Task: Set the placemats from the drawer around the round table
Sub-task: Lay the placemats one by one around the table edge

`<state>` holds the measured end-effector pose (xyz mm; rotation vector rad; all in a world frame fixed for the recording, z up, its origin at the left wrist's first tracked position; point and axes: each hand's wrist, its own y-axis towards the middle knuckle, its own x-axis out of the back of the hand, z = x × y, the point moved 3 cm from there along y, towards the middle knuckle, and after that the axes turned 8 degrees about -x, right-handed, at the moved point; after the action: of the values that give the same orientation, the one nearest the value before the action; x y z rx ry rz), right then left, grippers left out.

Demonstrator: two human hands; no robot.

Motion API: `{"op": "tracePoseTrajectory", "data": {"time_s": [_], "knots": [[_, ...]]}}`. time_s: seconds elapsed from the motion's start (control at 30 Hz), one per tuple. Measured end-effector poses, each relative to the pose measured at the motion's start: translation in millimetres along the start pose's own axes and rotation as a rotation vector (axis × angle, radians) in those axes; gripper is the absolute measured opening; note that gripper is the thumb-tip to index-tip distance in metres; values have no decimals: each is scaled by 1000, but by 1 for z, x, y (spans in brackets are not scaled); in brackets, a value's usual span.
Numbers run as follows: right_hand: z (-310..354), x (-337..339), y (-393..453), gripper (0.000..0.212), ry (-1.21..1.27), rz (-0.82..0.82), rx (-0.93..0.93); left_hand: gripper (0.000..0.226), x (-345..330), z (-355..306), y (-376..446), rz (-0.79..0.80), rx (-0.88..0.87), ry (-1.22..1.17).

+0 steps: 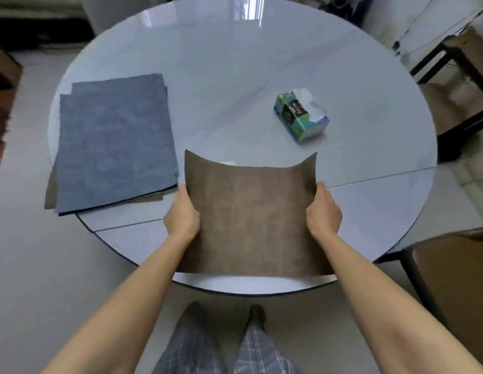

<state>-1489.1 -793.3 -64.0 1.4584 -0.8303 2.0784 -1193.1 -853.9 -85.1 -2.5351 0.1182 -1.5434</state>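
- At the near edge of the round worktop [235,63], a brown placemat [251,220] is being held by both side edges, its near part lying on the glossy surface and its far corners curling upward.
- The left hand [181,214] is gripping the mat's left edge and the right hand [324,213] is gripping the right edge; the fingers of both are curling around or under the mat, so how far they are pressed together cannot be told.
- A stack of blue-grey placemats [113,144] is lying to the left, with brownish ones showing beneath it, and its near-left corner is hanging past the rim.
- A tissue box [301,114] is sitting well apart from the held mat, toward the right of centre.
- Judging the risks: the surface is looking slick, so a mat released unevenly is likely to be sliding or ending up skewed to the rim.
- The upturned far edge is suggesting stiffness or curl; if it is let go before being flattened, it may be staying lifted.
- The overhanging stack is looking liable to slip off the worktop if it is being brushed by the left forearm when the next mat is fetched.
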Motion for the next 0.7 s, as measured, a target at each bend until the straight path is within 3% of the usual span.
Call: {"op": "tracePoseTrajectory", "data": {"time_s": [0.07, 0.13, 0.3, 0.43, 0.53, 0.7], "knots": [[-14, -10, 2, 62, -13, 40, -24, 75, -9, 3, -14, 86, 57, 12], [-35, -19, 5, 69, 0, 78, -110, 83, -16, 18, -28, 124, 134, 16], [-77, -42, -10, 64, 91, 180, -315, 46, -33, 57, -53, 40, 356, -132], [-83, -51, -18, 62, 60, 172, -236, 49, -46, 64, -66, -106, 315, -340], [-94, -51, -15, 64, 128, 194, -170, 39, -38, 75, -63, -162, 340, -428], [-100, -49, -13, 50, 143, 154, -174, 26, -33, 82, -64, -225, 440, -410]]}}
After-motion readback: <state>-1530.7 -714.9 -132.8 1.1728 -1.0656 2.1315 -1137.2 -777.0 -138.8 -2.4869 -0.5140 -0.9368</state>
